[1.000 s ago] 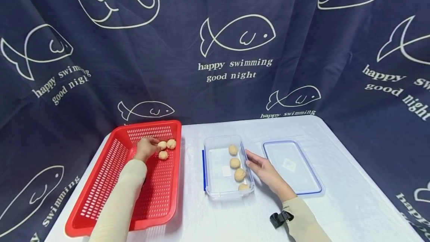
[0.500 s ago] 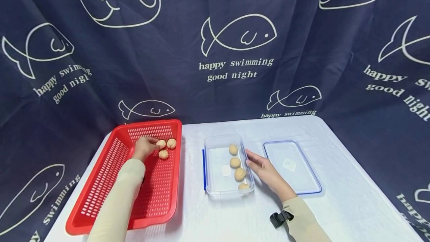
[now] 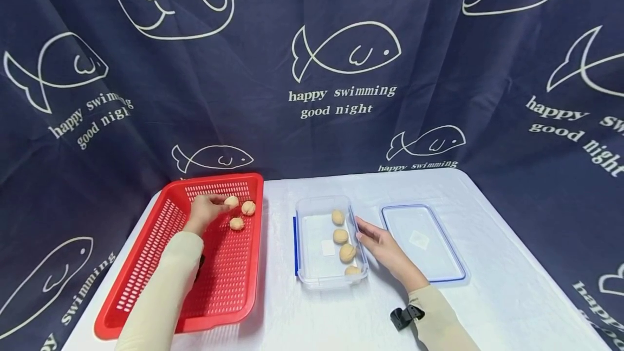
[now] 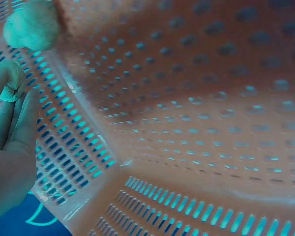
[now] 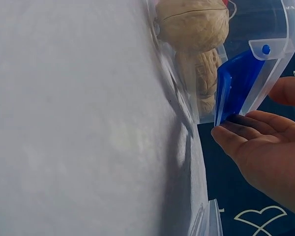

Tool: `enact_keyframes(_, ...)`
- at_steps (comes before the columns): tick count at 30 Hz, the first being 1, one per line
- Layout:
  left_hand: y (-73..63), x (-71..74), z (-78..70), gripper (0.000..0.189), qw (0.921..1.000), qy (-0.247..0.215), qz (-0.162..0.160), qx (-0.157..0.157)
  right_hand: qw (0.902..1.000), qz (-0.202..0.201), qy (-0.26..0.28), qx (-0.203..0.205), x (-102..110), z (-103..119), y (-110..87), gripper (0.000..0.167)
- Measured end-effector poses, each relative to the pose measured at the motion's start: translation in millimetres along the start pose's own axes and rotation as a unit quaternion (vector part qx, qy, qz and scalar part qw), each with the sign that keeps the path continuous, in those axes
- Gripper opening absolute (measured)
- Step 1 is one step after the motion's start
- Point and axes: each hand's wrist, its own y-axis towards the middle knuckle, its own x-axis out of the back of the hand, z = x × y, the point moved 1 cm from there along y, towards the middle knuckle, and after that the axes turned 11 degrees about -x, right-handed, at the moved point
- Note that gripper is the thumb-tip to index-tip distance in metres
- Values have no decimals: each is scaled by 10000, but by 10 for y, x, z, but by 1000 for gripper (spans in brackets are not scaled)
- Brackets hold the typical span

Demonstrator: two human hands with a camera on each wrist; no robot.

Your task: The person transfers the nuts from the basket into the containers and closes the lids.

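In the head view, a red perforated plastic basket (image 3: 229, 280) stands at the left of the table. My left hand (image 3: 205, 213) is inside it, pinching a walnut (image 3: 231, 202) between thumb and fingertips; the left wrist view shows this walnut (image 4: 12, 81) in the fingers. Two other walnuts, one farther back (image 3: 248, 208) and one nearer (image 3: 236, 223), lie beside it. A clear plastic box (image 3: 312, 280) holds several walnuts (image 3: 347, 253) along its right side. My right hand (image 3: 385, 248) touches that side with extended fingers, against a blue latch flap (image 5: 238, 81) in the right wrist view.
A clear lid with a blue seal (image 3: 424, 242) lies flat on the white-covered table (image 3: 341, 318), right of the box. Another blue flap (image 3: 296, 245) hangs on the box's left side. Dark blue fish-print curtain (image 3: 341, 140) stands behind the table.
My left hand has drawn back slightly up and to the left in the head view, taking the pinched walnut away from the other two. The right hand and box have stayed put.
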Motion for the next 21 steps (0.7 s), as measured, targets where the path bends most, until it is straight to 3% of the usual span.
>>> enact_keyframes(11, -5, 78, -172, 32, 9980, -573, -249, -2, 10000, 8, -49, -59, -3, 27, -12, 53)
enact_keyframes(16, -29, 111, -280, 34, 9971, -731, -215, -82, 10000, 18, -3, -49, 0, 25, -15, 52)
enact_keyframes(21, -69, 134, -413, 39, 9936, -1117, -160, 59, 10000, 20, -9, -77, -1, 26, -13, 52)
